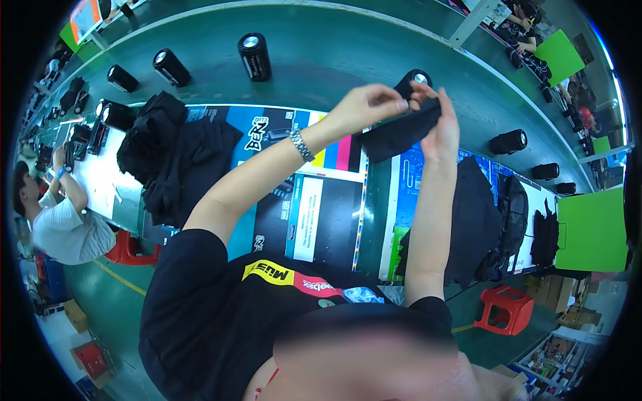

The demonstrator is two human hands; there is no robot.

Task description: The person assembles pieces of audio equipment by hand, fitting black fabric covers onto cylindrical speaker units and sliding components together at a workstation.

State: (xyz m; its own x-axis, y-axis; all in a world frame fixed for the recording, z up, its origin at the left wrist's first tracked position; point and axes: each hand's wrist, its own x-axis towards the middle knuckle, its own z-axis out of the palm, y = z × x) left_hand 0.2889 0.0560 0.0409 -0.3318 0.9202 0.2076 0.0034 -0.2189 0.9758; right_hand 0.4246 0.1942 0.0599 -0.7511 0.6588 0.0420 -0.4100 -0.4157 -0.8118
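A small black cloth piece (pixel 399 136), which looks like a pouch, hangs from my right hand (pixel 441 130). The fingers of that hand are closed around its right end. My left hand (pixel 374 105), with a metal watch on the wrist, is at the cloth's upper edge. Its thumb and fingers are pinched together, and what they hold is too small to make out. Just behind the hands stands a black cylinder with a silver end (pixel 420 77), which looks like a speaker, partly covered by the fingers and cloth.
More black cylinders (pixel 254 59) stand along the green belt (pixel 321 50). Heaped black cloth (pixel 164 150) lies to my left, with another black cloth pile (pixel 471 220) to my right. Printed sheets (pixel 307 217) cover the table. Another person (pixel 63 224) works at far left; a red stool (pixel 505 311) stands behind right.
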